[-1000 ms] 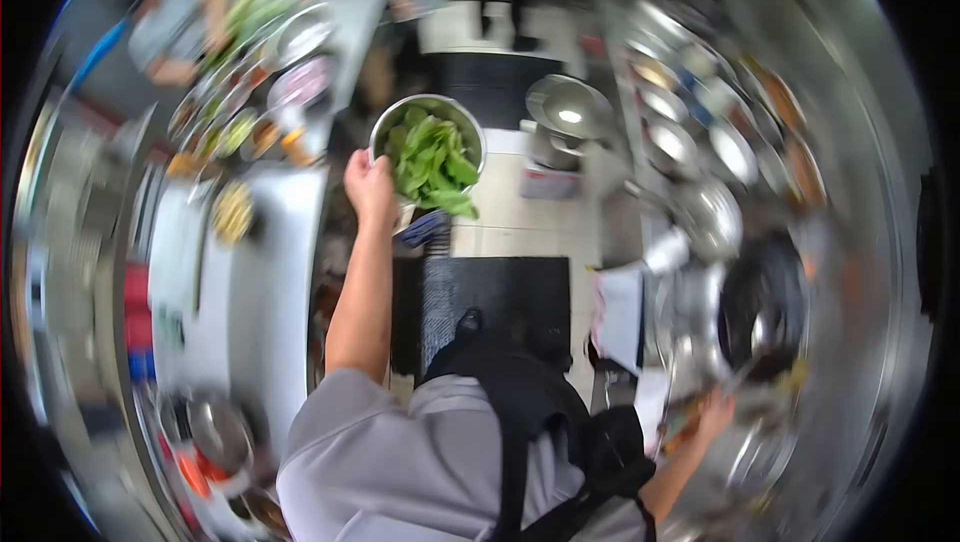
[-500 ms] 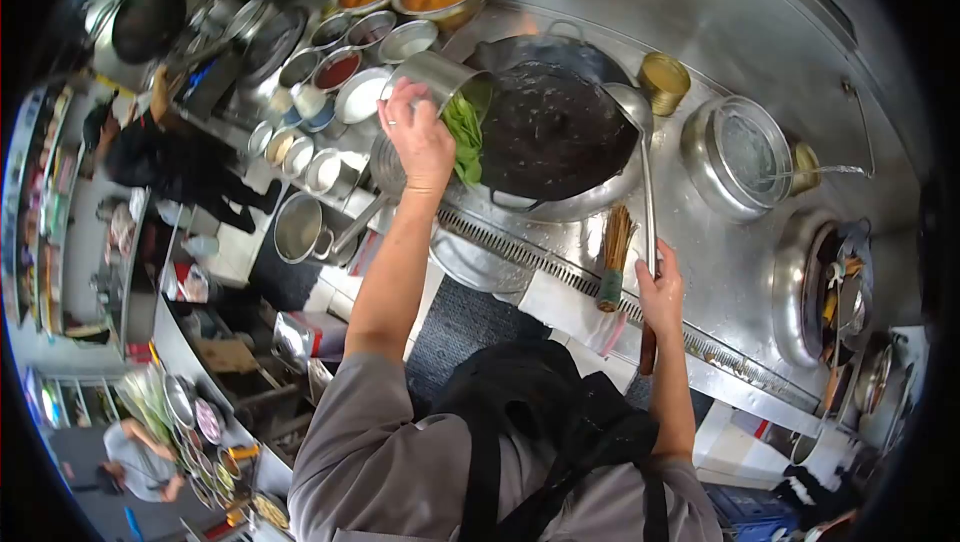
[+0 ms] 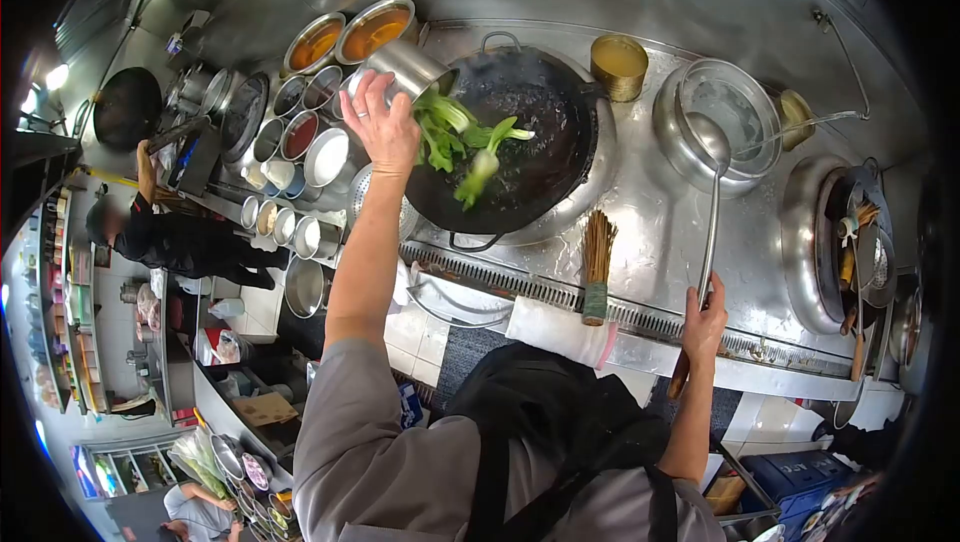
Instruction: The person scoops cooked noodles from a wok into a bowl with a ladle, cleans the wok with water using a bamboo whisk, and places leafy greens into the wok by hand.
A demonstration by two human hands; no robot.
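My left hand point(image 3: 385, 127) is wrapped round a steel pot point(image 3: 408, 68), tipped with its mouth toward a black wok point(image 3: 540, 182). Leafy greens point(image 3: 440, 127) spill from the pot, and some hang over or lie in the bubbling dark liquid; which is hard to tell. My right hand point(image 3: 705, 322) is closed round the handle of a long ladle point(image 3: 714, 222), near its wooden end. The ladle's bowl is over the edge of a steel pot with a strainer point(image 3: 665, 137). Between the wok and my right hand lies a bamboo brush point(image 3: 596, 272).
Bowls of orange liquid point(image 3: 375, 30) and several seasoning bowls point(image 3: 326, 157) stand left of the wok. A tin point(image 3: 619, 67) is behind it. A folded white towel point(image 3: 560, 330) lies on the front edge. A person in black point(image 3: 170, 240) stands at far left; another person point(image 3: 195, 512) is at lower left.
Greens have come out of the tilted pot over the wok. The ladle's bowl has moved right, from the wok's edge to the strainer pot. My right hand has shifted right with it.
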